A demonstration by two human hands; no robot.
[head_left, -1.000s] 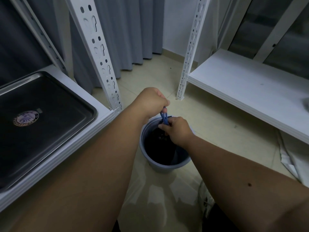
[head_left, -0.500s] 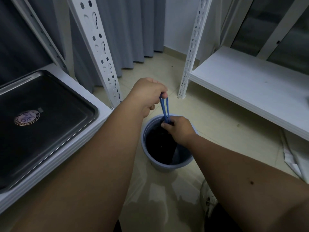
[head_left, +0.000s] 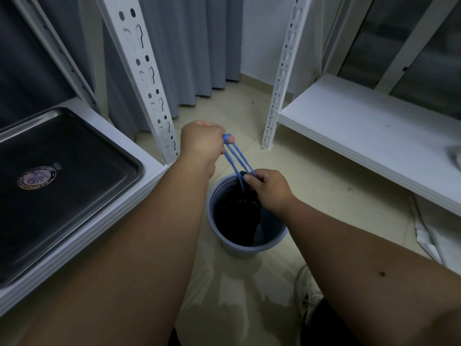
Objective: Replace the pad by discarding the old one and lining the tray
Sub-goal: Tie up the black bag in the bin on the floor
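Centre frame, the left hand [head_left: 203, 143] grips the blue drawstring loops [head_left: 237, 158]; the right hand [head_left: 268, 188] pinches the black plastic bag's [head_left: 239, 211] neck. Soft, light, probably slippery, so hold the strings.

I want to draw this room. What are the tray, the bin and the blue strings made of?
The tray looks like brushed steel: grey, dully shiny, with a raised rim. The bin seems matte grey-blue plastic, smooth and thin-walled. The blue strings look like stretchy plastic drawstring, pulled thin and taut, though they could be cord.
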